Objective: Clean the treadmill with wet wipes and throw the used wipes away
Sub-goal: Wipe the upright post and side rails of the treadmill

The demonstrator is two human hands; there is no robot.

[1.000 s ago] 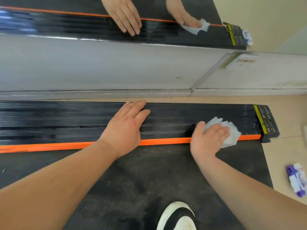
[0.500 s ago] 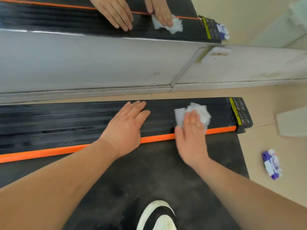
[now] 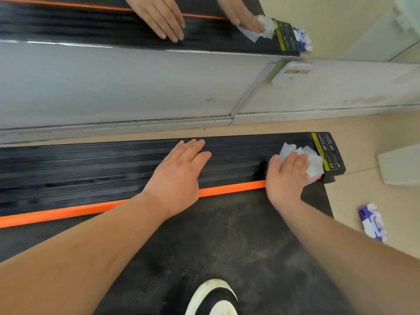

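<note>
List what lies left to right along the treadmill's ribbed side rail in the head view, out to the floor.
left hand → right hand → wet wipe → yellow-edged warning label → wipes pack on the floor

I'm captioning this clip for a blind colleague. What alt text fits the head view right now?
A person's right hand holds a white wipe against the end of a black treadmill side rail, beside its warning label, while the left hand lies flat on the rail. A wipe pack lies on the floor, and a mirror ahead reflects both hands.
</note>
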